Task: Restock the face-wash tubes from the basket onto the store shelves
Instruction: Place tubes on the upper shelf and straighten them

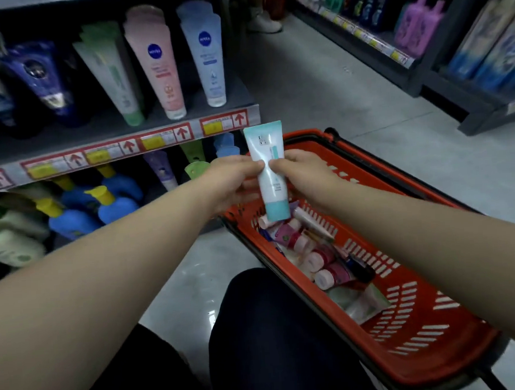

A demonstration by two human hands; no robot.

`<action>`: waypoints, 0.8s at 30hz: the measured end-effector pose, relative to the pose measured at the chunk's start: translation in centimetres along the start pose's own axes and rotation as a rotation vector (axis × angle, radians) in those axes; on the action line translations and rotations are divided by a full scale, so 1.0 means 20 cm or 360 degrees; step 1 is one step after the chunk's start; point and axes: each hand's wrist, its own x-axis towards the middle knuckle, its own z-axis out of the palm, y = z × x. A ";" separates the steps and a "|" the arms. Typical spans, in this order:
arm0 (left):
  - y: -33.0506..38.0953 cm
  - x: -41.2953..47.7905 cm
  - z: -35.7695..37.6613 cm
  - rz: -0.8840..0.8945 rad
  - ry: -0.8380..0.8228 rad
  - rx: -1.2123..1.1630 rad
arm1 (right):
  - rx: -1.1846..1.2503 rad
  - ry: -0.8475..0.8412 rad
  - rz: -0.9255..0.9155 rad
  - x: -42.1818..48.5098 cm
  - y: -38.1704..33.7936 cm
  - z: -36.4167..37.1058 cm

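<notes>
A white face-wash tube [268, 152] with a teal cap and teal crimp stands cap-down in mid-air above the red basket [424, 329]. My left hand [234, 181] pinches its left side and my right hand [301, 174] pinches its right side, thumbs meeting on the front. Several pink, white and dark tubes [317, 251] lie loose in the basket on the floor to my right. The shelf [126, 142] to the left holds upright pink [154, 62], blue [207, 53] and green [110, 74] tubes.
The lower shelf holds blue and yellow bottles [79, 205] and white ones at far left. Another shelving unit [391, 36] with bottles lines the far side of the grey floor aisle. A person's white shoe [263, 22] shows at the top. My dark-trousered knees [273, 329] are below.
</notes>
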 end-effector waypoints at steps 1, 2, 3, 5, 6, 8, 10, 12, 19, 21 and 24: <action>-0.03 0.02 0.01 -0.0004 -0.0003 0.0102 | -0.0009 -0.0007 0.0038 -0.01 0.04 0.00; -0.07 0.03 0.03 -0.0012 -0.0001 0.0208 | -0.0024 -0.0010 0.0085 -0.02 0.09 -0.01; -0.11 0.05 0.06 -0.0025 0.0005 0.0310 | -0.0037 -0.0010 0.0133 -0.03 0.15 -0.03; -0.17 0.09 0.13 -0.0067 -0.0034 0.0461 | -0.0063 0.0008 0.0195 -0.04 0.27 -0.07; -0.20 0.11 0.17 -0.0095 -0.0077 0.0528 | -0.0101 0.0026 0.0213 -0.05 0.33 -0.09; -0.27 0.17 0.26 -0.0170 -0.0172 0.0664 | -0.0203 0.0063 0.0259 -0.06 0.45 -0.15; -0.33 0.23 0.36 -0.0228 -0.0327 0.0895 | -0.0328 0.0095 0.0314 -0.08 0.57 -0.22; -0.37 0.26 0.46 -0.0163 -0.0576 0.1312 | -0.0522 0.0147 0.0350 -0.10 0.69 -0.29; -0.56 0.38 0.63 -0.0011 -0.0999 0.2304 | -0.1198 -0.0071 0.0743 -0.14 1.06 -0.41; -0.62 0.44 0.61 -0.0097 -0.1055 0.2371 | -0.1467 -0.0317 0.0925 -0.16 1.14 -0.41; -0.69 0.52 0.59 -0.0171 -0.1140 0.2484 | -0.1646 -0.0414 0.1058 -0.17 1.27 -0.37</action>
